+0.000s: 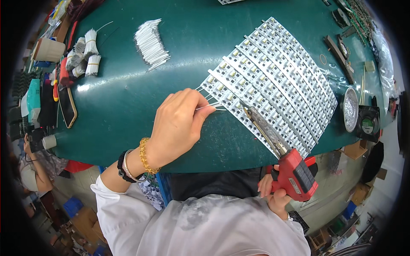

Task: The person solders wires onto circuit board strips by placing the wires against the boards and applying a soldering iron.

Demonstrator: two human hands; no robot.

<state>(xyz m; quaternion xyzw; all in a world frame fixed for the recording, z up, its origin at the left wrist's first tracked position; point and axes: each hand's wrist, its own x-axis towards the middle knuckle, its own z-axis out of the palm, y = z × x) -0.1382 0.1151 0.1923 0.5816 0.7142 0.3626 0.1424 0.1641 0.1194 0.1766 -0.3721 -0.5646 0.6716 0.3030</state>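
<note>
Apparently our left hand (179, 121) pinches wires (216, 104) beside the circuit panel (273, 81), which the soldering gun (294, 173) our right hand (279, 199) grips could, slipping, scorch.

The white shirt (239, 224) is smudged grey; the beaded bracelet (144, 154) is yellow; the wristband (122, 170) black.

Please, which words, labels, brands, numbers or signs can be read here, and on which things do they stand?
No text can be read clearly.
Soldering gun: pale label, too small to read.
Fan: round label, too blurred to read.
</note>
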